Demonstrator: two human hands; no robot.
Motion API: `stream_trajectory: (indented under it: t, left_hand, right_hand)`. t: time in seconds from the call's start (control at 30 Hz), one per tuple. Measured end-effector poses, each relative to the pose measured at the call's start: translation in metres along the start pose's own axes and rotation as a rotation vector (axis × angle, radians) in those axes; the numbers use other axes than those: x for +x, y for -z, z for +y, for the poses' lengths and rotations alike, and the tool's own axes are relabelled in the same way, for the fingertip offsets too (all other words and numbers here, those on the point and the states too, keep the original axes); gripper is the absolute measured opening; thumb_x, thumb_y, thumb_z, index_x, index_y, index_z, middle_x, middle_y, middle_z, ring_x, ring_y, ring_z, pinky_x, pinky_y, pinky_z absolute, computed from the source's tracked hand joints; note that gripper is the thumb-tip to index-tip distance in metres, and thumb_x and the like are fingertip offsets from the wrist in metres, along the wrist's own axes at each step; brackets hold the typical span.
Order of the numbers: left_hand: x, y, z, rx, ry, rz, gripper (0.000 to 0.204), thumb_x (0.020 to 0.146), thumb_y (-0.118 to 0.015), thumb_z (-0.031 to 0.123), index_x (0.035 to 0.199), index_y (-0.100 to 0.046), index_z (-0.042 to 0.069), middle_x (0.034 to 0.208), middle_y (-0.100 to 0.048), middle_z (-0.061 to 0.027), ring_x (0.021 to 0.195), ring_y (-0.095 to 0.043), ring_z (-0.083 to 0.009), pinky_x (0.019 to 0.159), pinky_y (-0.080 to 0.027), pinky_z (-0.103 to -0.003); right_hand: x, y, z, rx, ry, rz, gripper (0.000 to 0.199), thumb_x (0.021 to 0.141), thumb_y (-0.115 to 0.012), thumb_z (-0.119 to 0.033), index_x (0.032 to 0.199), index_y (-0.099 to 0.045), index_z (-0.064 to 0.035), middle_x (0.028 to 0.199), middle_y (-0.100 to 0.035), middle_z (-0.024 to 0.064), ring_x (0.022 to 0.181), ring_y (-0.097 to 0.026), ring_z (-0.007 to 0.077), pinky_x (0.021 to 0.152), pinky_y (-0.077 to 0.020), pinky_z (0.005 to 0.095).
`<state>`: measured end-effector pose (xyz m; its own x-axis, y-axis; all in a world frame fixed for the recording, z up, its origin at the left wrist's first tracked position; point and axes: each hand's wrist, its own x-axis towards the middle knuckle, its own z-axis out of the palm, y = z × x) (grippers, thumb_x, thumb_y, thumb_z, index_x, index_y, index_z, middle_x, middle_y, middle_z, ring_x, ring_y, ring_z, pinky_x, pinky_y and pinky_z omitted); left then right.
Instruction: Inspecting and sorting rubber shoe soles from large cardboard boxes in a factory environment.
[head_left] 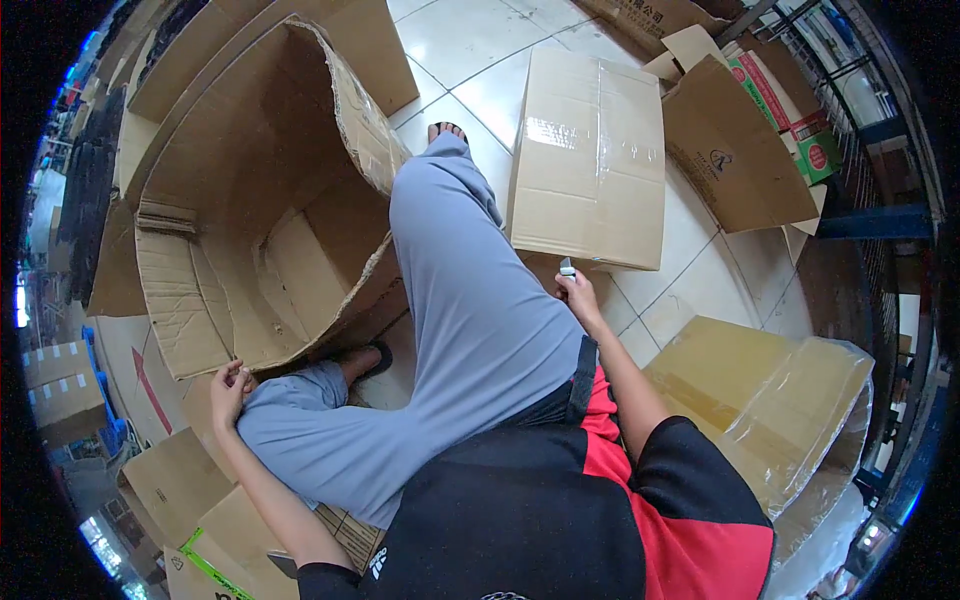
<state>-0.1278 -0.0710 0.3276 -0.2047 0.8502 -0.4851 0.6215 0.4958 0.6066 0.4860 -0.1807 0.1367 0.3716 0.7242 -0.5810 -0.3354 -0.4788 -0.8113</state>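
Observation:
I am seated, with my grey-trousered legs stretched over the tiled floor. My right hand (578, 293) is closed around a small grey and white tool (567, 267), held close to the near edge of a taped cardboard box (590, 160). My left hand (229, 388) rests on my bent left knee with its fingers curled, holding nothing that I can see. A large torn, open cardboard box (260, 190) lies on its side just beyond that knee.
Flattened cardboard sheets (170, 480) lie at the lower left. A plastic-wrapped stack of cartons (780, 400) sits at the right. More open boxes (740, 150) and a metal rack (850, 80) stand at the upper right. White floor tiles (470, 40) show at the top.

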Motion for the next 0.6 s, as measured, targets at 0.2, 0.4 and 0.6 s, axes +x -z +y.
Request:
stream_trajectory:
  t: [0.2,0.4,0.6]
  left_hand:
    - [-0.002,-0.001,0.002,0.014,-0.021,0.016,0.033,0.084,-0.061,0.014,0.111,-0.053,-0.002,0.073,-0.057,-0.0021,0.057,-0.048,-0.0060,0.047,-0.039,-0.018]
    - [-0.005,-0.005,0.008,-0.015,-0.011,0.021,0.031,0.084,-0.060,0.012,0.110,-0.052,-0.003,0.074,-0.056,-0.0023,0.055,-0.046,-0.0058,0.046,-0.038,-0.018]
    - [-0.007,-0.002,0.009,0.032,-0.023,0.001,0.031,0.084,-0.060,0.012,0.110,-0.053,-0.003,0.071,-0.054,-0.0012,0.055,-0.046,-0.0057,0.046,-0.038,-0.018]
  right_hand:
    - [-0.004,-0.001,-0.011,-0.032,-0.030,0.008,0.014,0.084,-0.056,-0.019,0.079,-0.048,-0.0084,0.061,-0.047,-0.0007,0.054,-0.046,0.0084,0.048,-0.0355,0.0233]
    - [-0.008,-0.005,-0.015,0.035,-0.081,0.032,0.022,0.087,-0.053,-0.029,0.080,-0.049,-0.0090,0.059,-0.046,-0.0013,0.048,-0.042,0.0065,0.042,-0.0307,0.0221]
    - [-0.010,-0.008,-0.017,0.077,-0.083,0.116,0.027,0.089,-0.050,-0.034,0.082,-0.050,-0.0088,0.057,-0.044,-0.0016,0.046,-0.040,0.0069,0.040,-0.0297,0.0224]
